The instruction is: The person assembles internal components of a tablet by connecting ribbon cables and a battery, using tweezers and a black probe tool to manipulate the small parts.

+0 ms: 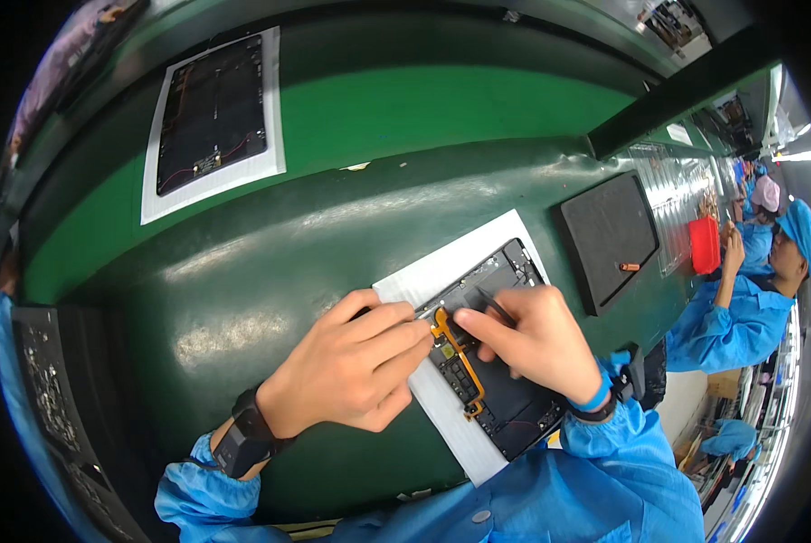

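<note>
The open device (530,385), a flat black housing w/ inner parts visible, lies on a white sheet (440,418) on the dark green bench (242,262), in front of the person and a bit to the right. Its long axis runs slantwise: the far end leans to the left, the near end comes toward the person's body, on the right.

The main relation is btwn the fingertips and the orange flex cable (466,366). This cable goes approx. parallel to the same axis, along the left part of the device, and its far end is btwn both hands. The L hand (355,362) comes from the left, and its fingertips are at this far end, touching or just beside it. The R hand (541,339) is over the device from the right side; its thumb tip is also near the cable end, so the L hand seems the nearer one, by little.

State of hands: L fingers are bent and close together; if they pinch the cable, I can't tell. R hand holds a dark slim tool (487,296) btwn thumb and fingers; its exact kind is not clear, bc the fingers cover most of it.

To the right, apart from the device, is a black tray (604,231) w/ a small copper-coloured piece (630,267) in it.
</note>
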The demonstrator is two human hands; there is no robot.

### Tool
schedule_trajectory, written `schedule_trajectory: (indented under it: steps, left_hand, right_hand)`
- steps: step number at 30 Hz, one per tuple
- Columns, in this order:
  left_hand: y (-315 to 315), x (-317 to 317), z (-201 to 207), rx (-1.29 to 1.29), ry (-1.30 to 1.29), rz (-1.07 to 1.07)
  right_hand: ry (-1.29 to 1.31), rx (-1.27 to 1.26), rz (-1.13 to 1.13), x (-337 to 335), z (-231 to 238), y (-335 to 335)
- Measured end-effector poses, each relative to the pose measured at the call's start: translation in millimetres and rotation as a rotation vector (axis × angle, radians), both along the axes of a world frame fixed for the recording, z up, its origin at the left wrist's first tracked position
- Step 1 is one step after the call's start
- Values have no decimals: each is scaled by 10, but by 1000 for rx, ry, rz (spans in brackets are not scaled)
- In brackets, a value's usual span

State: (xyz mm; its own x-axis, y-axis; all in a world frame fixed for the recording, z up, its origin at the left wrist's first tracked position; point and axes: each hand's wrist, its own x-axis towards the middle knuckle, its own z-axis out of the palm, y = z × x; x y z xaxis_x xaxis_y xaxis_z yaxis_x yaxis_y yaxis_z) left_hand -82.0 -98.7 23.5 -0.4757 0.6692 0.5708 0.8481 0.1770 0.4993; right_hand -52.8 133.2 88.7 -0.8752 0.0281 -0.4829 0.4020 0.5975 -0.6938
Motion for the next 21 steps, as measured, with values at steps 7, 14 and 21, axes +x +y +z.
schedule_trajectory:
  steps: [7, 14, 21]
  left_hand:
    - [48, 2, 69, -201, -8, -22]
    - [71, 62, 134, -357, 27, -17]
    - [80, 77, 94, -372, 10, 14]
  right_hand:
    - [-94, -102, 106, 592, -95, 201]
    - [-125, -307, -11, 657, -144, 176]
    - [-204, -230, -141, 685, -99, 62]
